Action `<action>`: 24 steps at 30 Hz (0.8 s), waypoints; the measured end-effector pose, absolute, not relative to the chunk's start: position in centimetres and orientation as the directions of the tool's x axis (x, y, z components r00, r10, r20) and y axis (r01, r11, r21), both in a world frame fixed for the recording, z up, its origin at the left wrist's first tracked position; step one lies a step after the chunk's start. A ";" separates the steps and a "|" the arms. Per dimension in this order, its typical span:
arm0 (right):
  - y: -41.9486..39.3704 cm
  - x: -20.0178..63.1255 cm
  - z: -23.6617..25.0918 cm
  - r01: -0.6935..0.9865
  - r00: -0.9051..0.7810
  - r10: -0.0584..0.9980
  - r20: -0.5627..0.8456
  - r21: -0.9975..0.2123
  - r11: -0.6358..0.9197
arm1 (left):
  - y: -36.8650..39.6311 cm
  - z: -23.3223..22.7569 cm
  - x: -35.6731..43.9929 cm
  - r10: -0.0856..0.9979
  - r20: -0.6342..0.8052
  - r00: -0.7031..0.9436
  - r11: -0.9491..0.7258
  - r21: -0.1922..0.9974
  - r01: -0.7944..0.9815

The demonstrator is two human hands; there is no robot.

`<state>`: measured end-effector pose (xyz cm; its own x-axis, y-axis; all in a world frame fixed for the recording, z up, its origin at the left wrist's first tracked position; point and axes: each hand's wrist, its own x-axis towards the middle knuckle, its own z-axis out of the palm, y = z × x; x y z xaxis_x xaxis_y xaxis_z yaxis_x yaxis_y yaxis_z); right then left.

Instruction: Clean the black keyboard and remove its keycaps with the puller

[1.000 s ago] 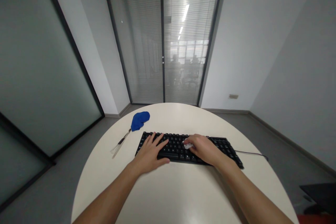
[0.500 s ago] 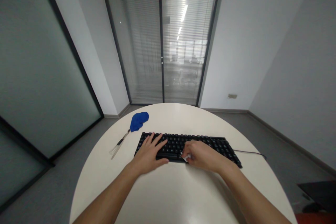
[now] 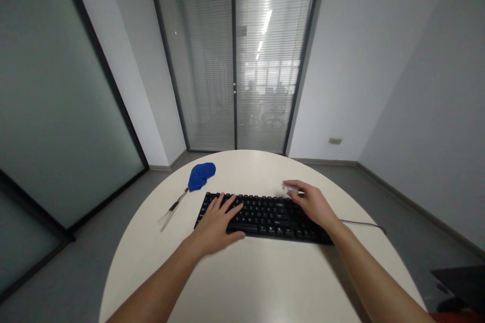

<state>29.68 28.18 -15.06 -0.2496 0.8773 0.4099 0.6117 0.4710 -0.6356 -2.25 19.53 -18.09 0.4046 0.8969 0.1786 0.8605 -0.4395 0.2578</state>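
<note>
— White, crumpled-looking material (image 3: pixel 290 189) was pinched between thumb and fingers of the right hand (image 3: pixel 313 204). Blur hid its exact nature.

— Where did it sit?

— At the far edge of the black keyboard (image 3: pixel 261 216), right of the middle. Whether it touched the keys or hung just above them, I could not tell.

— And the left hand (image 3: pixel 215 224)?

— Spread, fingers apart, palm down across the left end of the keyboard. The fingertips lay over the keys; the thumb stuck out along the near edge. Nothing was gripped there.

— Keyboard position?

— Lengthwise across the round, cream-coloured table (image 3: pixel 242 282), between the person and the table's far rim. The right forearm covered part of its right end.

— Neighbouring items?

— A thin dark cable (image 3: pixel 366 222) ran right from the keyboard over the tabletop. Beyond the left corner lay a blue item (image 3: pixel 200 176), flat, with a cord (image 3: pixel 174 206) trailing toward the person.

— Outer surroundings?

— Dark-framed glass panels with blinds (image 3: pixel 212 75) stood past the table, a frosted panel (image 3: pixel 56 81) at left, a pale wall (image 3: pixel 352 60) at right.
</note>
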 end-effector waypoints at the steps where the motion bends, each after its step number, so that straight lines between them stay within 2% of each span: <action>1: 29.1 30.5 -15.5 0.633 -0.185 0.885 0.428 -0.637 0.440 | 19.6 -18.1 -2.4 0.897 0.175 0.407 -0.440 0.262 0.859; 5: 32.3 33.7 -17.0 0.791 -0.013 0.905 0.426 -0.549 0.270 | 19.8 -18.2 -2.9 0.895 0.175 0.410 -0.444 0.274 0.853; 9: 34.8 35.2 -17.9 0.850 0.030 0.914 0.404 -0.492 0.190 | 19.9 -18.0 -3.1 0.896 0.175 0.408 -0.443 0.283 0.850; 19: 42.5 35.7 -18.4 0.945 -0.120 0.944 0.309 -0.257 0.204 | 21.0 -17.4 -3.6 0.904 0.137 0.406 -0.428 0.291 0.855; 24: 43.6 35.7 -20.5 0.956 -0.145 0.955 0.258 -0.212 0.202 | 21.4 -17.0 -3.1 0.912 0.109 0.396 -0.410 0.288 0.865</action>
